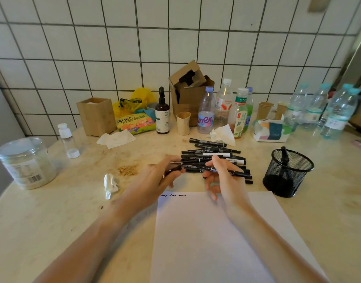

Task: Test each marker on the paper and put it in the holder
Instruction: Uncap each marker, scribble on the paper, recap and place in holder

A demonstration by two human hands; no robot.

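Observation:
A white sheet of paper (pixel 212 237) lies in front of me with three short black squiggles at its top left corner. Behind it sits a pile of several black markers (pixel 214 158). A single black marker (pixel 198 168) is held level above the paper's far edge. My right hand (pixel 224 180) grips its barrel, and my left hand (pixel 161 176) pinches the cap end. The black mesh holder (pixel 288 174) stands to the right of the pile with one marker upright inside it.
Along the tiled wall stand a wooden box (pixel 97 116), a brown spray bottle (pixel 162 115), a cardboard box (pixel 191 92), several water bottles (pixel 322 111) and paper cups. A clear jar (pixel 26 163) stands at the left. A crumpled tissue (pixel 110 184) and some crumbs lie near my left hand.

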